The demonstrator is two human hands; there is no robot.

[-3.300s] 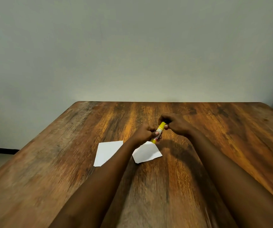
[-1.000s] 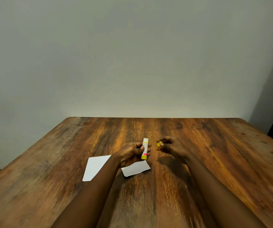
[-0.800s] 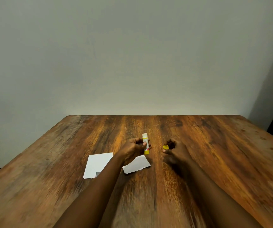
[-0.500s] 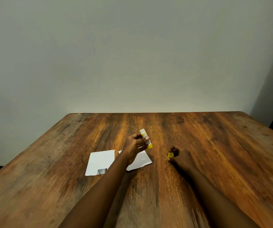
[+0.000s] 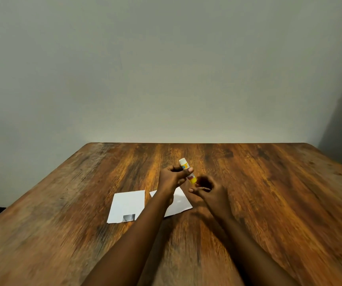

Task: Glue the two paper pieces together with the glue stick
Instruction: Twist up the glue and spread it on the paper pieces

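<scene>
Since half a second ago my right hand point(image 5: 211, 193) has come in from the side and now sits just below the glue stick point(image 5: 187, 171). From the left: one white paper piece point(image 5: 128, 204) lies flat on the wooden surface point(image 5: 269, 193), the second paper piece point(image 5: 179, 202) beside it. My left hand point(image 5: 171, 178) pinches the tilted, uncapped stick; its label is unreadable. Right fingers point(image 5: 193, 190) curl loosely, and I cannot tell whether they hold anything.

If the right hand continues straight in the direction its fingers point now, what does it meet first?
Most likely the yellow bottom end of the glue stick in the left hand. The right hand reaches up-left toward it, nearly touching, though depth is unclear.
</scene>
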